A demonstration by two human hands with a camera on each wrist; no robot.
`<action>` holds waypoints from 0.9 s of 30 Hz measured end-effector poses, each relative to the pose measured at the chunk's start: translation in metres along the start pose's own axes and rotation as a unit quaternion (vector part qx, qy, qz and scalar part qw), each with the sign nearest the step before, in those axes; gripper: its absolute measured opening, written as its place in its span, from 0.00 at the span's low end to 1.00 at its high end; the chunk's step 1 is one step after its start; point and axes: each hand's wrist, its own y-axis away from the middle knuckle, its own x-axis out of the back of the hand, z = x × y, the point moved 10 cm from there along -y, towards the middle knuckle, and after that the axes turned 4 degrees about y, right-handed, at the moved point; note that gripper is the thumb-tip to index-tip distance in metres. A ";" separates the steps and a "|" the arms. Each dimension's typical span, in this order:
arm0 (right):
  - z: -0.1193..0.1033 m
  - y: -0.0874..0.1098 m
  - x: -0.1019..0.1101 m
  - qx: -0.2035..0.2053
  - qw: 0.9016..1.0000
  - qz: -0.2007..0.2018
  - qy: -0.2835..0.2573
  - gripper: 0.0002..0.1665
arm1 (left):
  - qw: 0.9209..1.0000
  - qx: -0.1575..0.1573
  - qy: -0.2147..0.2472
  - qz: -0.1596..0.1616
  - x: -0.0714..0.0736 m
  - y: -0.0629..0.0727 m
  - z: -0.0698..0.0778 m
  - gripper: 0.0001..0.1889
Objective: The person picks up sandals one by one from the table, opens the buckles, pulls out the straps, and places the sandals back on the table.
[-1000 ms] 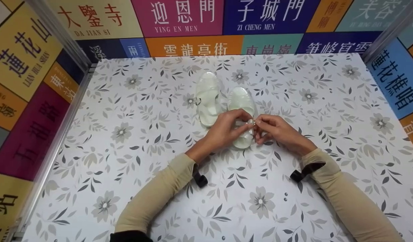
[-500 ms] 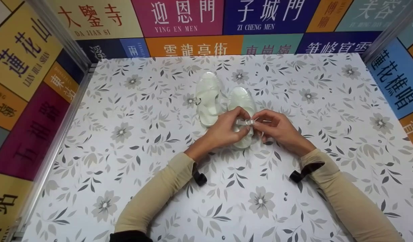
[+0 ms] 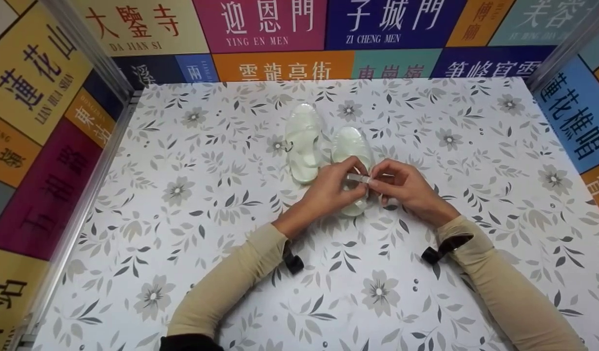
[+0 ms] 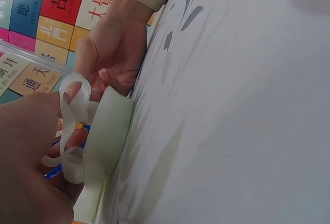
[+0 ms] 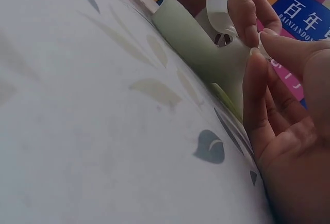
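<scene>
Head view: the nearer sandal (image 3: pixel 350 141) lies toward the bench's (image 3: pixel 231 273) far edge, its strap (image 3: pixel 358 178) pinched by fingers of left hand (image 3: pixel 332 186) and right hand (image 3: pixel 404 184); a wall panel (image 3: pixel 260 25) reads "YING EN MEN". Only the right wrist view shows a blue panel (image 5: pixel 303 17) reading "百年".

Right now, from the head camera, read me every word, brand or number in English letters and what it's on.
"DA JIAN SI": pale yellow back panel
"YING EN MEN": pink back panel
"ZI CHENG MEN": navy back panel
"LIAN HUA SHAN": yellow left panel
"DONGZHAN", faint: small orange left panel
"LING", start cut off: orange left-edge panel
Other small lettering: too blurred.
Pale sandals: none readable.
</scene>
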 end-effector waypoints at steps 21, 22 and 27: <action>-0.003 -0.001 0.009 0.015 1.000 0.021 -0.006 0.08 | 0.998 0.022 0.062 0.009 -0.004 0.003 -0.003 0.15; -0.003 -0.001 0.008 0.014 1.000 0.016 -0.006 0.09 | 0.998 0.022 0.055 0.008 -0.003 0.003 -0.003 0.14; -0.002 -0.001 0.004 -0.006 1.000 -0.006 -0.008 0.11 | 0.999 0.030 0.037 0.000 0.000 0.004 -0.005 0.14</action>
